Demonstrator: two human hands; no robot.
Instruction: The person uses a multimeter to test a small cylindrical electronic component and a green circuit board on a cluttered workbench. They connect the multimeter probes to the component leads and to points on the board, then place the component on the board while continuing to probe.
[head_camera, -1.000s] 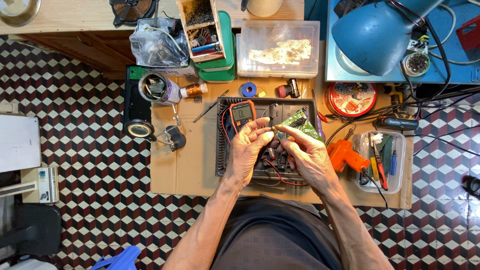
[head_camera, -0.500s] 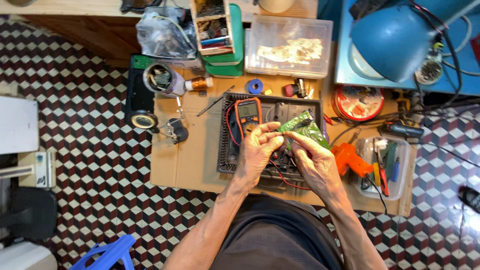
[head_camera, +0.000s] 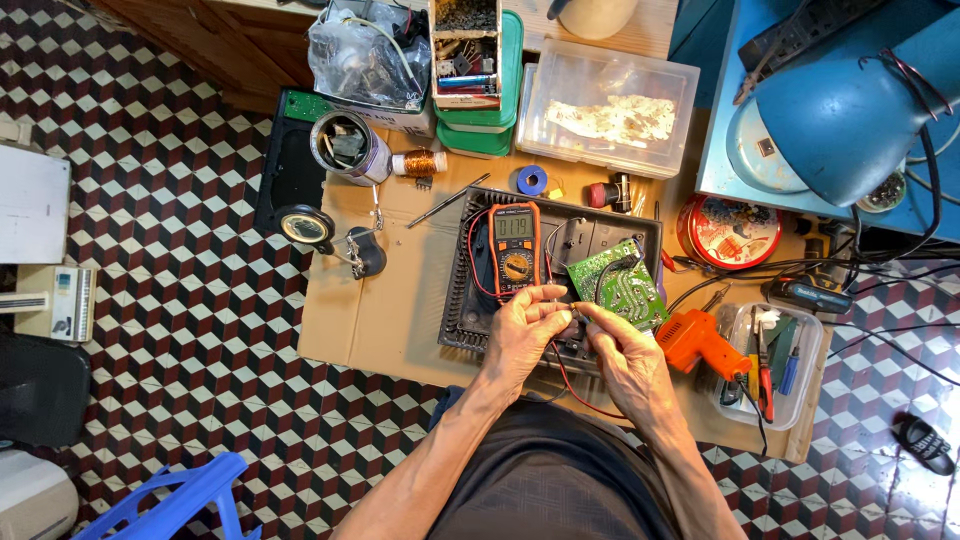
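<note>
Probing with the multimeter (head_camera: 515, 250) looks under way: slender probes are pinched closed in left hand (head_camera: 522, 335) and right hand (head_camera: 625, 358), so steady contact beside the green circuit board (head_camera: 618, 283) is judged needed.

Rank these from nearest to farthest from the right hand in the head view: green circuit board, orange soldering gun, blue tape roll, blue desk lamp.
From the right hand:
1. Green circuit board, just above.
2. Orange soldering gun, right.
3. Blue tape roll, up-left.
4. Blue desk lamp, far upper right.

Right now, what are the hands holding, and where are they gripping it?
Both hands, left hand and right hand, pinch something small between their fingertips; too small to identify.
</note>
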